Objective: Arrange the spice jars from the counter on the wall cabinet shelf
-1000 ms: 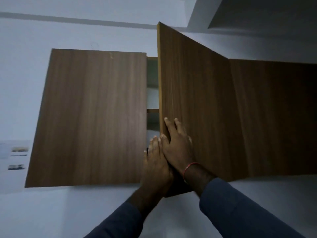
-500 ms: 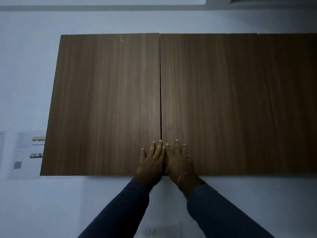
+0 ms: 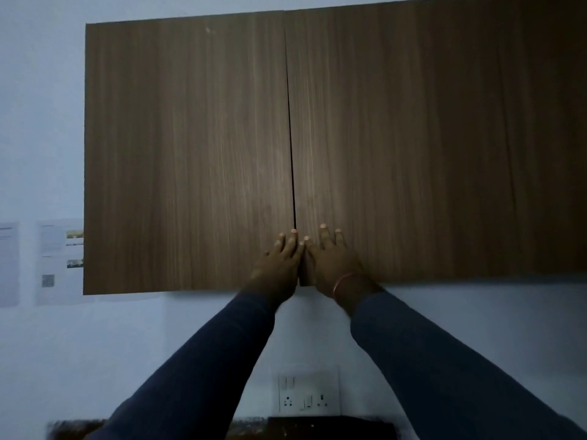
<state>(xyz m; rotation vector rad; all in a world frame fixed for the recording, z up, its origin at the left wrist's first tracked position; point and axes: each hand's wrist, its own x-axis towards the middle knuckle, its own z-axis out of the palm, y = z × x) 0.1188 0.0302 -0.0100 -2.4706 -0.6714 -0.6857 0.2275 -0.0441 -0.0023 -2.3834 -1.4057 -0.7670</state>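
Observation:
The wooden wall cabinet fills the upper part of the head view, with its left door point(image 3: 187, 154) and right door point(image 3: 397, 147) both closed, a thin dark seam between them. My left hand point(image 3: 279, 265) lies flat on the bottom corner of the left door, fingers spread. My right hand point(image 3: 333, 262), with a red thread at the wrist, lies flat on the bottom corner of the right door. The two hands touch side by side at the seam. Neither hand holds anything. No spice jar is in view, and the shelf is hidden behind the doors.
A white switch and socket plate point(image 3: 306, 392) is on the pale wall below the cabinet. Printed papers point(image 3: 52, 262) hang on the wall at the left. A dark counter edge point(image 3: 333, 428) shows at the bottom.
The right door swung from open to closed under my right hand. Both hands then stayed flat on the doors' lower corners while the view tilted down, showing the socket plate.

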